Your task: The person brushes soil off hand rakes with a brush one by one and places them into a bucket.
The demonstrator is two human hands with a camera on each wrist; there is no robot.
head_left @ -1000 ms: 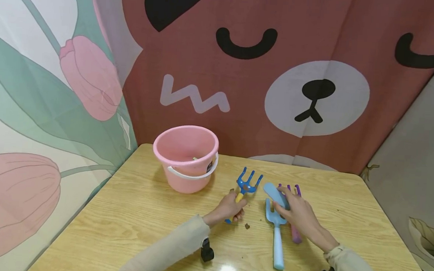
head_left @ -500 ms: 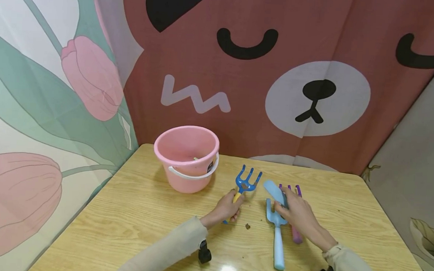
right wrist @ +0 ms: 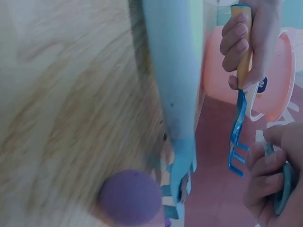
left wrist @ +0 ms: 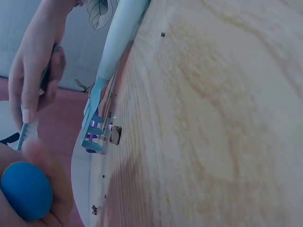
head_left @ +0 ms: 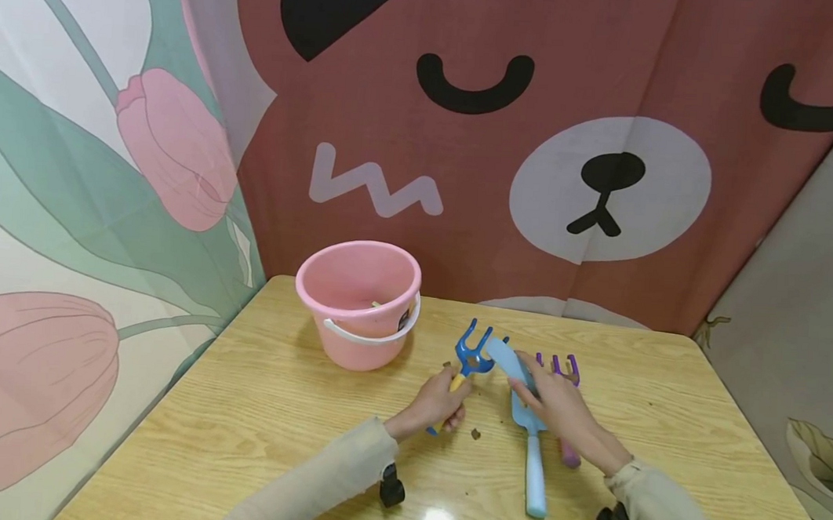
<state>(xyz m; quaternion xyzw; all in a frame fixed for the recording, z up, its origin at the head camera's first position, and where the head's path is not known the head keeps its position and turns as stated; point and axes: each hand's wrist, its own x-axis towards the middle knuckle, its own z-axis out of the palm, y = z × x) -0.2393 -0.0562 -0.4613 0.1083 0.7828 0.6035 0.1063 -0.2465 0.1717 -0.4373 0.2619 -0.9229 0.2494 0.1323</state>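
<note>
My left hand [head_left: 433, 402] grips the yellow handle of a blue three-tined hand rake [head_left: 473, 361], held above the table with brown bits stuck on its head. In the left wrist view the blue butt of the rake's handle [left wrist: 27, 190] pokes out of the fist. My right hand [head_left: 560, 405] holds a light blue tool with a flat rounded end [head_left: 505, 357]; a dark teal loop [right wrist: 283, 189] shows under its fingers, and its kind is unclear. The tool's tip overlaps the rake's tines; contact cannot be told. Below lie a light blue hand fork [head_left: 535, 470] and a purple rake [head_left: 570, 454].
A pink bucket [head_left: 355, 343] with a white handle stands at the back left, something small and pale inside. Brown crumbs [head_left: 476, 433] are scattered on the wooden table [head_left: 273, 441]. Printed cloths [head_left: 464, 152] hang behind and beside the table.
My right hand has moved left with the light blue tool, bringing its tip over to the rake's tines. The left hand with the rake has shifted only slightly.
</note>
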